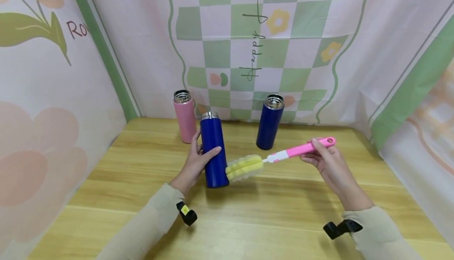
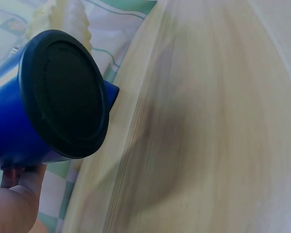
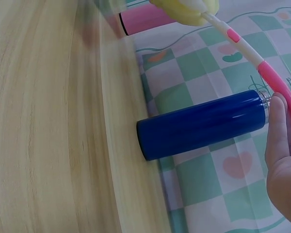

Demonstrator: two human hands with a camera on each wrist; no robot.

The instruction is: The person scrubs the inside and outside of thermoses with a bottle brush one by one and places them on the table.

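My left hand (image 1: 195, 161) grips a blue thermos bottle (image 1: 214, 153), its lidless metal mouth up and slightly tilted. In the left wrist view the dark base of this blue thermos bottle (image 2: 65, 94) faces the camera, raised off the table. My right hand (image 1: 328, 165) holds a bottle brush by its pink handle (image 1: 308, 148). The yellow sponge head (image 1: 245, 167) points left and overlaps the lower side of the held bottle in the head view. In the right wrist view the thumb and fingers lie along the pink handle (image 3: 279, 90).
A pink thermos bottle (image 1: 185, 118) stands lidless at the back left of the wooden table (image 1: 255, 224). Another blue thermos bottle (image 1: 270, 124), also lidless, stands at the back right. A checkered cloth (image 1: 248, 27) hangs behind the table.
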